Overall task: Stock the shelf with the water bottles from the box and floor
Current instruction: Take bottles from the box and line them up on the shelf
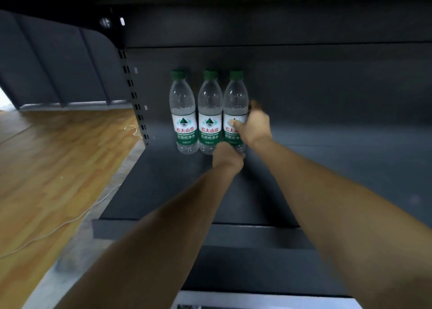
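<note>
Seating third water bottle [235,103] upright on shelf [163,191], beside two neighbouring bottles [183,107]; gripped round label by right hand [256,124], left hand [228,156] at base, grip unclear. Wanted level footing, gentle release.

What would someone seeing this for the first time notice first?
Three green-capped water bottles stand upright in a row at the back left of a dark shelf. The right hand grips the rightmost bottle round its label, and the left hand is at its base. A wooden floor lies to the left.
</note>
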Demonstrator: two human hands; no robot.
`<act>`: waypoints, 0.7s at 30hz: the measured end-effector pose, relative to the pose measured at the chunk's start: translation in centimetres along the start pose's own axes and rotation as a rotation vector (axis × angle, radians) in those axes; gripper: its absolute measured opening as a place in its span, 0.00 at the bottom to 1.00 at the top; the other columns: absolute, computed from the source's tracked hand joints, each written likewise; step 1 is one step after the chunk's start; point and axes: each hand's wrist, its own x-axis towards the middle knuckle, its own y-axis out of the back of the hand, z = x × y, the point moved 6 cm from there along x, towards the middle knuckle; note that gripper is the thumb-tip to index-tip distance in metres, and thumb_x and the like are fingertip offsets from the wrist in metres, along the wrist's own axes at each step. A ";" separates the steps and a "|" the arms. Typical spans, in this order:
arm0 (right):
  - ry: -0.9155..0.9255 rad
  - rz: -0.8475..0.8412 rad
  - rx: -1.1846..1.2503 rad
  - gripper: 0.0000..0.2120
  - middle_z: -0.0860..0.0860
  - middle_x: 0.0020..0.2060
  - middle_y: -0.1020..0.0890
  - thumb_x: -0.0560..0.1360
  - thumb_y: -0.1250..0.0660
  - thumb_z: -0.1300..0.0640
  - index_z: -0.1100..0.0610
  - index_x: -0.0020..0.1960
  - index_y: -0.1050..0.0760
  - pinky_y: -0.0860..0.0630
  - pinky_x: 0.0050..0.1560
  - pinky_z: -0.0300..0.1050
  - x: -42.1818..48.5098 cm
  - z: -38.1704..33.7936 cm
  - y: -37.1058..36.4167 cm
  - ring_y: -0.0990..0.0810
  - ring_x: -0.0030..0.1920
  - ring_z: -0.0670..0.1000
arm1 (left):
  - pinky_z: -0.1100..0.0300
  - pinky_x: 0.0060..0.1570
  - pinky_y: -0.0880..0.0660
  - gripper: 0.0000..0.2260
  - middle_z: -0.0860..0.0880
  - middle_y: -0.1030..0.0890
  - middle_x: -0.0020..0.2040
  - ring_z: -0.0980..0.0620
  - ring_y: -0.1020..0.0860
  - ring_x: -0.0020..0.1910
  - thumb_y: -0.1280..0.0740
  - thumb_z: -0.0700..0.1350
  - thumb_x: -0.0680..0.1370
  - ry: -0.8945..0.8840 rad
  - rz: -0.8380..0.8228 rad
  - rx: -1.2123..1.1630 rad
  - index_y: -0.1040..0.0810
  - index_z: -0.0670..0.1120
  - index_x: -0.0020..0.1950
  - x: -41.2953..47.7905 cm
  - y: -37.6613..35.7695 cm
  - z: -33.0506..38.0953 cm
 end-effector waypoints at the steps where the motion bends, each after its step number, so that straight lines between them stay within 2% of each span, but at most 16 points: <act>1: -0.012 -0.015 -0.019 0.24 0.57 0.58 0.21 0.73 0.26 0.58 0.62 0.64 0.31 0.25 0.56 0.45 -0.1 -0.2 0.1 0.22 0.58 0.57 | 0.51 0.55 0.23 0.13 0.40 0.18 0.54 0.42 0.21 0.55 0.30 0.42 0.74 -0.037 -0.020 0.029 0.20 0.38 0.57 -0.7 0.3 0.2; 5: -0.150 -0.127 0.117 0.23 0.55 0.56 0.18 0.71 0.26 0.51 0.60 0.61 0.26 0.23 0.60 0.51 -1.8 0.3 -0.4 0.19 0.56 0.55 | 0.51 0.60 0.25 0.13 0.42 0.18 0.56 0.44 0.21 0.58 0.33 0.41 0.76 -0.149 0.033 0.103 0.21 0.41 0.60 -3.7 2.9 -0.3; 8: -0.152 -0.101 0.191 0.23 0.54 0.55 0.18 0.71 0.25 0.51 0.61 0.61 0.25 0.22 0.59 0.52 -4.2 0.3 -0.9 0.19 0.55 0.53 | 0.51 0.60 0.26 0.14 0.42 0.18 0.57 0.45 0.21 0.58 0.36 0.39 0.76 -0.193 0.109 0.097 0.21 0.41 0.61 -6.9 5.1 -1.2; 12: -0.141 -0.016 0.228 0.26 0.54 0.55 0.20 0.72 0.26 0.52 0.61 0.66 0.29 0.25 0.61 0.48 -8.3 -0.4 -0.4 0.21 0.56 0.52 | 0.55 0.59 0.25 0.14 0.44 0.18 0.57 0.48 0.20 0.56 0.37 0.35 0.77 -0.267 0.115 0.064 0.22 0.40 0.62 -12.3 6.9 -2.4; 14: -0.116 0.018 0.275 0.22 0.51 0.48 0.20 0.73 0.27 0.55 0.61 0.63 0.27 0.24 0.59 0.47 -11.2 -0.7 0.2 0.21 0.50 0.49 | 0.56 0.56 0.24 0.13 0.45 0.17 0.54 0.50 0.19 0.52 0.36 0.35 0.76 -0.311 0.107 0.010 0.21 0.40 0.60 -15.1 7.5 -3.6; 17: -0.083 0.077 0.353 0.12 0.47 0.38 0.21 0.73 0.28 0.57 0.57 0.55 0.23 0.22 0.57 0.51 -16.4 -1.3 0.8 0.21 0.44 0.48 | 0.57 0.53 0.22 0.12 0.46 0.18 0.53 0.50 0.19 0.49 0.36 0.35 0.76 -0.442 0.141 -0.044 0.21 0.41 0.58 -19.6 8.8 -5.1; 19: -0.084 0.089 0.384 0.08 0.48 0.38 0.19 0.71 0.29 0.53 0.52 0.49 0.23 0.20 0.53 0.54 -20.2 -1.7 0.8 0.18 0.44 0.52 | 0.58 0.51 0.22 0.11 0.47 0.20 0.52 0.52 0.20 0.48 0.36 0.34 0.76 -0.543 0.159 -0.078 0.21 0.41 0.57 -22.5 9.7 -6.1; 21: -0.108 0.095 0.389 0.05 0.49 0.39 0.18 0.72 0.30 0.54 0.51 0.48 0.23 0.19 0.49 0.55 -24.3 -1.5 0.4 0.17 0.45 0.55 | 0.57 0.49 0.22 0.11 0.49 0.21 0.51 0.53 0.21 0.48 0.36 0.34 0.75 -0.566 0.133 -0.110 0.21 0.41 0.56 -24.9 10.4 -8.0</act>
